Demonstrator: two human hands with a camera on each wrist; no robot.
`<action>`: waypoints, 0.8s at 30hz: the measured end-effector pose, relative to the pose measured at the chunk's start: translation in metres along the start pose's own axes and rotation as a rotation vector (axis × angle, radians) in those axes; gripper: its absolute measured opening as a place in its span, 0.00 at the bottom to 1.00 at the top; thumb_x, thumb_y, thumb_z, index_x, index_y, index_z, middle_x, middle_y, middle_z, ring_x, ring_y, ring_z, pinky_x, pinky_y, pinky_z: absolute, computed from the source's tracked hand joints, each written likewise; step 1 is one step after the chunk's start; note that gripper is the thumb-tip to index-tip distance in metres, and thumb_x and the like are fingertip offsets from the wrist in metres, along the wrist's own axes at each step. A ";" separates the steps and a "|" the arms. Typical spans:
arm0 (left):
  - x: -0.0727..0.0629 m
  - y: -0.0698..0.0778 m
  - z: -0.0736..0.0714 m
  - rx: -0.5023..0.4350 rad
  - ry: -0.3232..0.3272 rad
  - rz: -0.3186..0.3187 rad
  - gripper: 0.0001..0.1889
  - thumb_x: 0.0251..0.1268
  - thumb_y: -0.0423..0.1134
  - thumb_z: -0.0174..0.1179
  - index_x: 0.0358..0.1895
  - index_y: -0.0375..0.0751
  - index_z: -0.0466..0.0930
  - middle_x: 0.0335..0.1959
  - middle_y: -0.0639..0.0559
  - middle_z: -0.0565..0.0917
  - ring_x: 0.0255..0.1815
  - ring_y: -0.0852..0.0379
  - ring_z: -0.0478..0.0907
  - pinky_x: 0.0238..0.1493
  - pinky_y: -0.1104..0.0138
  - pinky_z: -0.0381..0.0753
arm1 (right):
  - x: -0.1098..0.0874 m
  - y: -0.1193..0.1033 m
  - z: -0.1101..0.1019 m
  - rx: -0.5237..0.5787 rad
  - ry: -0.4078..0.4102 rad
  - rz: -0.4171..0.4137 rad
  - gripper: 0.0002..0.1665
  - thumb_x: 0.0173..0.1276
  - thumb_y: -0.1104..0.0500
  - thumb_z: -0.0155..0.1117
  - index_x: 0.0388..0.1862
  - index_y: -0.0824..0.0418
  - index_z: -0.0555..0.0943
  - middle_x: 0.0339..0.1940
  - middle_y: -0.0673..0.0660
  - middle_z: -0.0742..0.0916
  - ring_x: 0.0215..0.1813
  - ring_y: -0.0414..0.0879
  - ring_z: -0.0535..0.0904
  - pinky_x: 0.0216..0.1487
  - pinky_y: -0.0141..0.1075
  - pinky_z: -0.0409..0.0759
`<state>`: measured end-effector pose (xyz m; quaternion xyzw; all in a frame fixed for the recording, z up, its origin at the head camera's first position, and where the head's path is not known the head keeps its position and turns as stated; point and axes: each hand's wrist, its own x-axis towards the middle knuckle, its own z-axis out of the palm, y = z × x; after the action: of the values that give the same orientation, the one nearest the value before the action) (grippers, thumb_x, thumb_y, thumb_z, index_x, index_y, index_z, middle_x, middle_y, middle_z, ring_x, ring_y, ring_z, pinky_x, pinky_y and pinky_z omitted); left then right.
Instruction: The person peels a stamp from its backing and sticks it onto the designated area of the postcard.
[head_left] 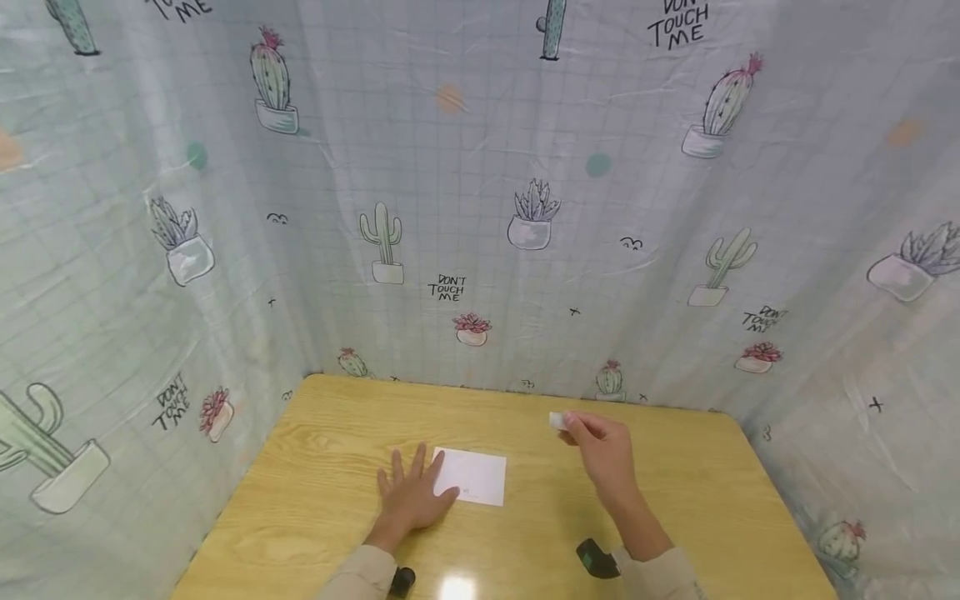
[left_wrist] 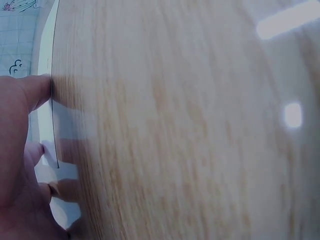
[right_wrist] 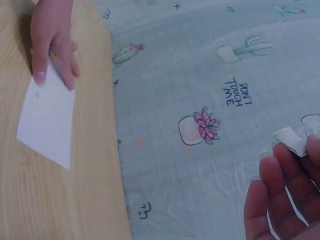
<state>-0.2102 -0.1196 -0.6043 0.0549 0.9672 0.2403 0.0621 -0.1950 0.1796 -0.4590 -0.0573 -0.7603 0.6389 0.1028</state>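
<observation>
A white card (head_left: 480, 478) lies on the table, with a small dark mark near its front edge. My left hand (head_left: 414, 497) rests on the left end of that card, fingers spread and straight, thumb along its front edge. Raised above the table to the right, my right hand (head_left: 604, 457) pinches a small white piece (right_wrist: 291, 140) between thumb and fingers. In the right wrist view this piece looks like a short strip with a finely jagged edge; its exact kind is unclear. The left wrist view shows my left fingers (left_wrist: 37, 92) at the card's edge.
The yellow wooden table (head_left: 322, 433) has a bright light reflection near its front. A curtain printed with cacti (head_left: 480, 208) hangs behind it and along both sides. Dark wrist devices (head_left: 597, 558) sit by both sleeves.
</observation>
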 end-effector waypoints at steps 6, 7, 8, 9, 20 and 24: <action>-0.003 0.002 -0.003 -0.014 0.006 -0.001 0.39 0.72 0.64 0.57 0.81 0.52 0.64 0.87 0.39 0.53 0.84 0.19 0.36 0.75 0.20 0.31 | 0.000 -0.009 -0.002 0.047 -0.010 0.058 0.16 0.76 0.61 0.66 0.55 0.72 0.87 0.43 0.54 0.93 0.36 0.35 0.89 0.46 0.28 0.88; -0.003 0.002 -0.003 -0.014 0.004 -0.003 0.39 0.72 0.64 0.57 0.81 0.52 0.64 0.87 0.39 0.53 0.84 0.19 0.36 0.75 0.20 0.31 | 0.000 -0.010 -0.002 0.058 -0.014 0.063 0.16 0.76 0.62 0.65 0.55 0.73 0.86 0.42 0.53 0.93 0.36 0.36 0.89 0.46 0.28 0.88; -0.003 0.003 -0.003 -0.010 0.005 -0.003 0.39 0.72 0.64 0.57 0.81 0.52 0.65 0.87 0.39 0.53 0.84 0.19 0.36 0.75 0.20 0.32 | 0.000 -0.011 -0.002 0.073 -0.016 0.066 0.16 0.76 0.63 0.65 0.55 0.73 0.86 0.41 0.52 0.93 0.36 0.36 0.89 0.46 0.29 0.89; -0.004 0.002 -0.003 -0.005 0.004 -0.005 0.39 0.72 0.65 0.56 0.81 0.53 0.65 0.87 0.40 0.53 0.84 0.20 0.36 0.75 0.21 0.32 | -0.001 -0.011 -0.001 0.091 -0.018 0.069 0.16 0.76 0.63 0.65 0.55 0.74 0.86 0.39 0.51 0.93 0.35 0.37 0.89 0.46 0.29 0.89; -0.004 -0.005 0.002 0.039 0.044 0.027 0.38 0.72 0.67 0.55 0.79 0.55 0.67 0.86 0.41 0.56 0.83 0.18 0.41 0.74 0.19 0.37 | -0.008 -0.013 0.006 0.253 -0.044 0.135 0.16 0.78 0.64 0.62 0.52 0.78 0.84 0.35 0.50 0.89 0.35 0.41 0.87 0.44 0.32 0.90; -0.003 -0.006 0.002 0.045 0.056 0.044 0.37 0.73 0.68 0.53 0.79 0.55 0.67 0.86 0.41 0.56 0.83 0.19 0.42 0.74 0.19 0.37 | -0.011 -0.011 0.011 0.265 -0.040 0.156 0.16 0.78 0.63 0.63 0.52 0.78 0.84 0.35 0.50 0.89 0.34 0.40 0.87 0.43 0.32 0.90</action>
<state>-0.2075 -0.1238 -0.6087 0.0705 0.9723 0.2211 0.0284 -0.1862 0.1650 -0.4509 -0.0894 -0.6646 0.7405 0.0442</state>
